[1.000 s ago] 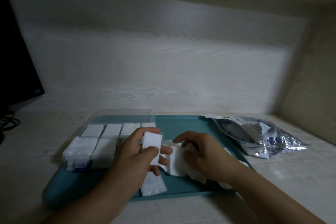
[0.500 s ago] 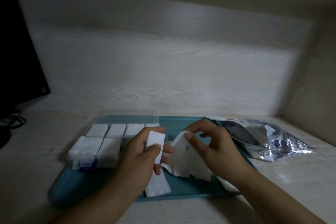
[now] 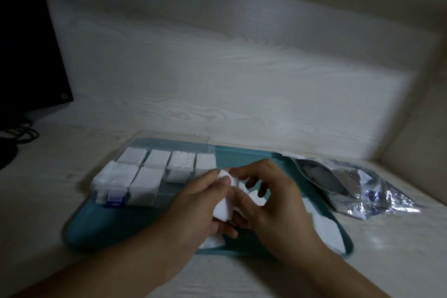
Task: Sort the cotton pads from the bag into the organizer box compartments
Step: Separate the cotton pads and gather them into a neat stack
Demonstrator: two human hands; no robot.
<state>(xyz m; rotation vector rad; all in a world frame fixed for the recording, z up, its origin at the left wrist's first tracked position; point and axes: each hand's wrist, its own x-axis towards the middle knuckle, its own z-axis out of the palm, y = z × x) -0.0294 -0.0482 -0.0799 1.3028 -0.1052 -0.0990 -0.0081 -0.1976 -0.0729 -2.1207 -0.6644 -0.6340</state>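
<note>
A clear organizer box [image 3: 159, 195] sits on the left half of a teal tray [image 3: 96, 227], its compartments filled with white cotton pads [image 3: 146, 185]. My left hand [image 3: 200, 203] grips a small stack of white pads [image 3: 223, 205] above the tray's middle. My right hand [image 3: 275, 205] meets it from the right, its fingers curled on the same stack. Loose pads [image 3: 326, 230] lie on the tray's right side. The silver foil bag [image 3: 358, 185] lies open on the table to the right of the tray.
A dark monitor [image 3: 29, 55] and black cables [image 3: 19, 133] stand at the far left. A wood-grain back wall and a side wall at the right close in the pale table [image 3: 387, 249].
My right hand has come left and down with the pad it lifted, joining the stack in my left hand. Both hands now hold the stack together.
</note>
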